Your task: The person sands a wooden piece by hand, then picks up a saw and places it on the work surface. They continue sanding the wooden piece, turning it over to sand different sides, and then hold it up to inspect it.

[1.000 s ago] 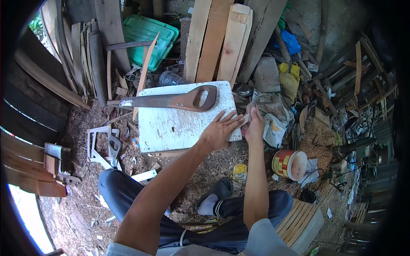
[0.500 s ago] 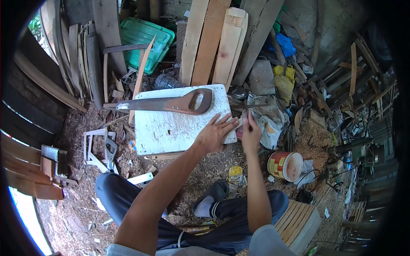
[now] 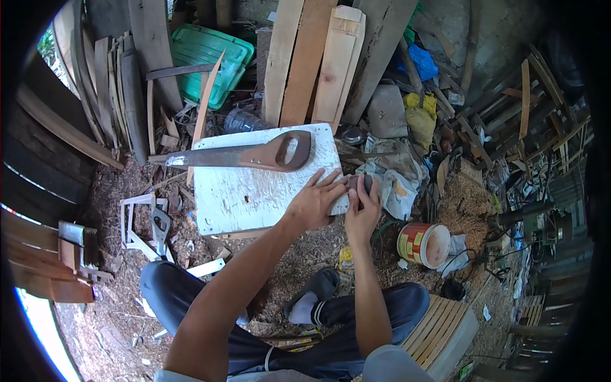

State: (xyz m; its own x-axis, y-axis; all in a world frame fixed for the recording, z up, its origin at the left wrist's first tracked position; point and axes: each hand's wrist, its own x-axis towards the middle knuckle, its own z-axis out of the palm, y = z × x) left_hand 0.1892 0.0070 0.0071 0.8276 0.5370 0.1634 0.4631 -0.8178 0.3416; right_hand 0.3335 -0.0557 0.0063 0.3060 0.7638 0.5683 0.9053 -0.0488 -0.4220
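Observation:
A worn white board (image 3: pixel 223 204) lies across a low support in front of me. On it rests a handsaw (image 3: pixel 254 156) with a brown wooden handle, its blade pointing left past the board's edge. My left hand (image 3: pixel 310 205) lies on the board's right part, below the saw handle, palm down with fingers stretched out. Beside it, at the board's right edge, my right hand (image 3: pixel 363 213) grips a small dark block (image 3: pixel 361 184) between thumb and fingers. The block's underside is hidden.
Left of the board, a second saw (image 3: pixel 160 227) stands by a white frame (image 3: pixel 130 219). A paint bucket (image 3: pixel 423 245) sits to the right, near a slatted wooden piece (image 3: pixel 439 328). Planks (image 3: pixel 299 70) and a green plastic lid (image 3: pixel 213 63) lean at the back.
My right hand has moved down and left, from beyond the board's right edge onto that edge, with the dark block. My left hand stays on the board. The view has shifted slightly.

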